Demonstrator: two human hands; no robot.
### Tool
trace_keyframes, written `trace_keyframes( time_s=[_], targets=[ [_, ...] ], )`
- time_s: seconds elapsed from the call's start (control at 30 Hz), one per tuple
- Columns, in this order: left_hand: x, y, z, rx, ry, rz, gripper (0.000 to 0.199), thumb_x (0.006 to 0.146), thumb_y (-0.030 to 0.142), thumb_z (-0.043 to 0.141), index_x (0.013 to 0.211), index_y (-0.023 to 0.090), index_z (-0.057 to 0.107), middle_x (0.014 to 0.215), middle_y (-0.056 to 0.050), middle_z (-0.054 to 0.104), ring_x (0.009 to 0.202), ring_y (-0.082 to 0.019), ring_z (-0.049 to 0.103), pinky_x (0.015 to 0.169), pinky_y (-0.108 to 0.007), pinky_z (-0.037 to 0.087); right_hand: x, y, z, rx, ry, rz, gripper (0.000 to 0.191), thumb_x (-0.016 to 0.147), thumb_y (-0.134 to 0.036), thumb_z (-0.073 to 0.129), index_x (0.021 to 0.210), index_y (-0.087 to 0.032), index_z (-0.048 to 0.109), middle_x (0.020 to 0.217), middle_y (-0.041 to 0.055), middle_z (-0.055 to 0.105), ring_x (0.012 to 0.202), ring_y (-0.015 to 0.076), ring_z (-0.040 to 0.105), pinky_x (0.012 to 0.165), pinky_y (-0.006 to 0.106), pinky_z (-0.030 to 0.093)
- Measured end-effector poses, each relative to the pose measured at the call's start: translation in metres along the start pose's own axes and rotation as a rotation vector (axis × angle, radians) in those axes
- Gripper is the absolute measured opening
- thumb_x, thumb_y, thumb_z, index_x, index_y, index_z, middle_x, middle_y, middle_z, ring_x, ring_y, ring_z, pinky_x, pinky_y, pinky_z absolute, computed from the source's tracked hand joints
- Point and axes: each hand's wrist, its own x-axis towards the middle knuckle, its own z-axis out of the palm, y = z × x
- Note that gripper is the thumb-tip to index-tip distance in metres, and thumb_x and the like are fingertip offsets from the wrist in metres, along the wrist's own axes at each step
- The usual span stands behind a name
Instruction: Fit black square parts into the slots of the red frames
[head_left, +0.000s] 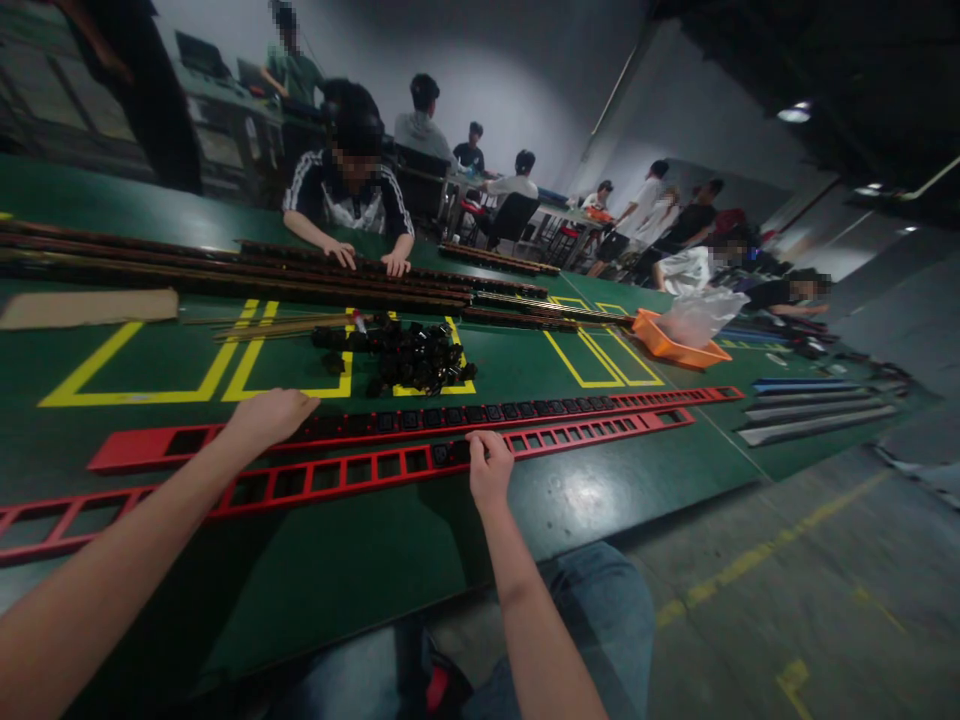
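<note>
Two long red slotted strips lie side by side across the table. The far red strip (pixel 142 448) has a row of black socket modules (pixel 431 418) in its slots. Most slots of the near red strip (pixel 330 476) are open, with black socket modules (pixel 442 455) around its middle. My right hand (pixel 491 468) is at these modules, thumb and forefinger closed on the edge of one. My left hand (pixel 271 415) hovers over the far strip with its fingers curled together. Whatever those fingers may hold is hidden.
A pile of loose black parts (pixel 420 355) lies beyond the strips. Long dark rails (pixel 300 278) cross the table behind it, where a co-worker's hands (pixel 396 263) rest. An orange bin (pixel 675 345) with a plastic bag stands right, near grey strips (pixel 817 412).
</note>
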Motion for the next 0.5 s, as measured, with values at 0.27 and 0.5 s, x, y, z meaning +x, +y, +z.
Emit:
trace_keyframes(
  time_s=[0.27,0.5],
  targets=[
    [-0.005,0.003,-0.003,-0.006,0.031,0.021,0.059,0.098,0.052,0.029,0.088,0.016,0.075,0.096,-0.020,0.075,0.088,-0.034,0.070,0.077,-0.046,0.053,0.001,-0.001,0.000,-0.003,-0.003,-0.007,0.026,0.092,-0.026,0.048,0.079,-0.021,0.071,0.083,0.0060,0.074,0.083,0.0210,0.066,0.080,0.034,0.051],
    [0.002,0.003,0.000,-0.009,0.018,-0.036,0.053,0.093,0.052,0.034,0.082,0.020,0.075,0.097,-0.019,0.075,0.093,-0.036,0.070,0.080,-0.043,0.052,0.002,0.003,0.001,-0.008,-0.009,0.001,0.027,0.093,-0.030,0.050,0.079,-0.021,0.072,0.082,0.0059,0.074,0.082,0.0213,0.066,0.080,0.035,0.050]
  ],
)
